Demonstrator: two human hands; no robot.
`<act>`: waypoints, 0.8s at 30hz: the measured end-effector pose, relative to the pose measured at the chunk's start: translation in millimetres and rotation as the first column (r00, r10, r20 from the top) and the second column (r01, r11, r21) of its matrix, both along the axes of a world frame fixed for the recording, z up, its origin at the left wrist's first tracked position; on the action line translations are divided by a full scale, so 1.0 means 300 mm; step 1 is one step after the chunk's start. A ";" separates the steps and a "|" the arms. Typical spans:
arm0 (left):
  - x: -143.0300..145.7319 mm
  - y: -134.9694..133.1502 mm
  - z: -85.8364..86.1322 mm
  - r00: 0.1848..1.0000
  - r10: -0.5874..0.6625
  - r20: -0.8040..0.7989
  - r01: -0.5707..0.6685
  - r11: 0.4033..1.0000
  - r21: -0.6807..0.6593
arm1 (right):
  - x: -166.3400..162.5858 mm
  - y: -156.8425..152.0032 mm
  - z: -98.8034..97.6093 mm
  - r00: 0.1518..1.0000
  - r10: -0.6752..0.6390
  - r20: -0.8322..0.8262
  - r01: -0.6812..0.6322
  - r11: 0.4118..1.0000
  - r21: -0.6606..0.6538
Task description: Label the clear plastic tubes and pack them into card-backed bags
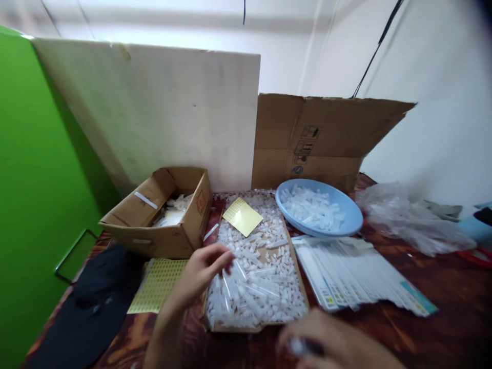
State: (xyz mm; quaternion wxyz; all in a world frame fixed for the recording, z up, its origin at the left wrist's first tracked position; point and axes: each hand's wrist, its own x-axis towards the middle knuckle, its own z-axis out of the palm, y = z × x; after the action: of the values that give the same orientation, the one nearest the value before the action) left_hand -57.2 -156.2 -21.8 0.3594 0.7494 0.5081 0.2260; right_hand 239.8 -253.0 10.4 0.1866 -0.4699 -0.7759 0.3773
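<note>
Reaching left hand [200,274], fingers apart, into centre tubes [255,289]; right hand [334,343] at bottom clamped on blurred piece [303,347].

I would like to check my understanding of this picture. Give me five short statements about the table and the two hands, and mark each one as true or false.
1. The blue bowl holds clear plastic pieces. True.
2. The left hand lies inside the blue bowl. False: it is over the cardboard tray, with its fingertips by the clear tubes.
3. A yellow sheet lies on top of the white pieces in the tray. True.
4. The paper strips are fanned out to the left of the tray. False: they lie to its right, in front of the bowl.
5. The right hand, at the bottom edge, grips a small thing, which is too blurred to identify. True.
</note>
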 end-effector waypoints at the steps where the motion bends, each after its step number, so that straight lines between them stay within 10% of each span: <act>1: 0.037 0.080 0.003 0.991 0.008 -0.131 0.000 0.998 0.060 | -0.017 0.059 0.040 1.000 0.014 -0.016 -0.013 0.999 0.043; 5: 0.148 0.312 -0.037 0.925 0.025 -0.379 -0.017 1.000 0.026 | -0.094 0.278 0.218 0.983 -0.105 -0.149 0.165 0.859 0.485; 9: 0.192 0.399 -0.087 0.818 -0.062 -0.572 0.015 0.996 -0.087 | -0.132 0.394 0.284 0.948 -0.037 -0.318 0.248 0.710 0.659; 24: 0.137 0.529 -0.093 0.939 -0.212 -0.270 0.195 0.977 -0.091 | -0.086 0.676 0.068 0.943 -0.282 -0.178 0.333 0.807 0.488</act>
State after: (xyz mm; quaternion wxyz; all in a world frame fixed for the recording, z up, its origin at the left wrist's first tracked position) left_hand -16.2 2.5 -49.8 0.3292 0.8106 0.4800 0.0642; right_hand 213.9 -50.2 30.7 0.4006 -0.5040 -0.7513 0.1451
